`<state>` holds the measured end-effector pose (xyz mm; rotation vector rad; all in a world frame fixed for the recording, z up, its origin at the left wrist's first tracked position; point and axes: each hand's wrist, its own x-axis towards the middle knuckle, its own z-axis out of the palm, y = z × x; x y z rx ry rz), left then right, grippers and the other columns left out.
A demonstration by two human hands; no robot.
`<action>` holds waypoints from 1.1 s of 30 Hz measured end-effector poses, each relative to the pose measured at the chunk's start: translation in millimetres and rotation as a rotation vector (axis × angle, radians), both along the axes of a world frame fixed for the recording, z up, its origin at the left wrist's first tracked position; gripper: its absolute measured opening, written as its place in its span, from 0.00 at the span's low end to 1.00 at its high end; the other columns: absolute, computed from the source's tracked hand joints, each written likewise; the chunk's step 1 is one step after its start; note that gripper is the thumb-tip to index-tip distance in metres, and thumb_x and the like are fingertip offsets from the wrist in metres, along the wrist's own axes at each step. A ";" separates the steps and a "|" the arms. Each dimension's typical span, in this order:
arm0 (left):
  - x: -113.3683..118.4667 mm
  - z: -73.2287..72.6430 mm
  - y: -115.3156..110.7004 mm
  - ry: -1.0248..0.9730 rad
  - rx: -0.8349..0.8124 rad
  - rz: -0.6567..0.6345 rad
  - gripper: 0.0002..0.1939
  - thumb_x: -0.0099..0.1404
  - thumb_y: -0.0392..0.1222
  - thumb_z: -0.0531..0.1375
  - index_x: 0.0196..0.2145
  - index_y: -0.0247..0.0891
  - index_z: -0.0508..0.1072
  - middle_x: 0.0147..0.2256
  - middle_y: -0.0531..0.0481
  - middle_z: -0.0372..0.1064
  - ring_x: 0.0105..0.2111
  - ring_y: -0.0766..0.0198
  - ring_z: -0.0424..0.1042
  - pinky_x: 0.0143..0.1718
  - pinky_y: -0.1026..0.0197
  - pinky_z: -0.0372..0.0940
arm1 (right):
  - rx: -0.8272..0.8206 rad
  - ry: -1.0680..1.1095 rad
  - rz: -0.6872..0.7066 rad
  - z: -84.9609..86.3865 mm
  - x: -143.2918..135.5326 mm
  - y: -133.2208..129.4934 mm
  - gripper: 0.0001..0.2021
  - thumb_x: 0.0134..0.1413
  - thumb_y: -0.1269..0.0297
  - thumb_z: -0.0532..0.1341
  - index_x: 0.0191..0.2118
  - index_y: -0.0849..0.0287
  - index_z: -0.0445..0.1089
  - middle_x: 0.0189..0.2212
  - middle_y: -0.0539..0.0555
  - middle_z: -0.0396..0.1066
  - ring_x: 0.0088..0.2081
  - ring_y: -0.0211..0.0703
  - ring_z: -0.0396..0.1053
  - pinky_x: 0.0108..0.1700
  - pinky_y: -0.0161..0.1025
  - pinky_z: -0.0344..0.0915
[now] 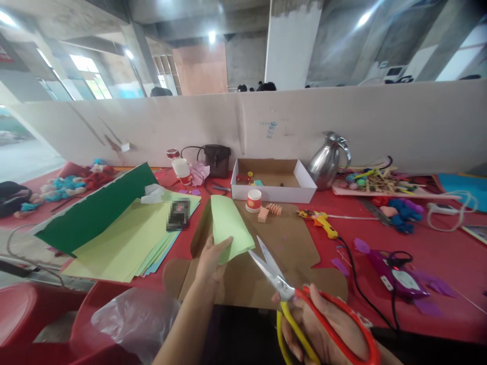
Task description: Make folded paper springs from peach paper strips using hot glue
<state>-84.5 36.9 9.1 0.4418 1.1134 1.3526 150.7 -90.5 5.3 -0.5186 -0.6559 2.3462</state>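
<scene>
My left hand [213,256] grips a light green sheet of paper [230,223] by its lower left side, the thumb lying on top. The paper looks folded or curled over and is held above a flattened brown cardboard [292,253]. In my right hand [315,319] is a pair of scissors [283,289] with one red and one yellow handle. Their blades are spread apart, the tips close to the lower right corner of the paper. Whether a blade touches the paper, I cannot tell.
Coloured paper sheets [114,238] lie at the left by a green board [102,208]. Behind the cardboard stand a paper cup [253,201] and a white box [274,193]. To the right are a yellow glue gun [323,223], a steel jug [326,162] and a purple box [399,279] with black cords.
</scene>
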 end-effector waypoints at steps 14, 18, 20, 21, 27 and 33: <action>-11.2 -13.7 -29.1 -0.057 0.014 -0.190 0.29 0.48 0.25 0.65 0.49 0.37 0.66 0.37 0.45 0.76 0.30 0.61 0.76 0.32 0.62 0.72 | -0.227 0.138 0.047 -0.9 -21.7 47.3 0.33 0.57 0.35 0.43 0.56 0.57 0.57 0.34 0.59 0.69 0.32 0.46 0.68 0.26 0.34 0.56; -20.4 -18.3 -17.5 -0.086 -0.053 -0.233 0.18 0.53 0.30 0.65 0.42 0.31 0.69 0.34 0.43 0.76 0.29 0.59 0.76 0.33 0.60 0.72 | -0.258 0.131 0.057 -10.0 -29.7 50.7 0.35 0.55 0.33 0.44 0.56 0.58 0.57 0.34 0.59 0.69 0.31 0.46 0.68 0.26 0.34 0.55; -24.1 -16.7 -7.3 -0.104 -0.069 -0.265 0.15 0.56 0.36 0.65 0.41 0.29 0.70 0.34 0.40 0.76 0.31 0.57 0.77 0.35 0.59 0.72 | -0.260 0.129 0.065 -12.8 -31.7 50.7 0.35 0.55 0.34 0.44 0.56 0.57 0.57 0.35 0.59 0.69 0.32 0.46 0.67 0.26 0.34 0.54; -25.6 -15.6 -2.3 -0.102 -0.076 -0.282 0.16 0.57 0.37 0.65 0.42 0.28 0.71 0.34 0.39 0.76 0.32 0.56 0.77 0.36 0.58 0.72 | -0.258 0.134 0.065 -13.5 -32.0 50.9 0.34 0.56 0.34 0.45 0.56 0.57 0.57 0.35 0.59 0.69 0.32 0.45 0.67 0.26 0.34 0.54; -26.8 -13.0 8.7 -0.087 -0.071 -0.435 0.21 0.51 0.32 0.68 0.44 0.28 0.71 0.38 0.34 0.76 0.36 0.50 0.77 0.39 0.54 0.72 | -0.229 0.168 0.064 -11.2 -30.0 53.9 0.33 0.55 0.34 0.47 0.54 0.57 0.59 0.36 0.59 0.69 0.31 0.44 0.67 0.26 0.32 0.51; -17.2 -15.0 -1.2 -0.104 0.005 -0.374 0.23 0.50 0.32 0.69 0.44 0.31 0.71 0.40 0.36 0.76 0.36 0.52 0.77 0.40 0.54 0.72 | -0.213 0.197 0.053 -11.9 -36.5 58.8 0.31 0.55 0.35 0.48 0.52 0.57 0.60 0.35 0.58 0.69 0.31 0.43 0.66 0.26 0.33 0.50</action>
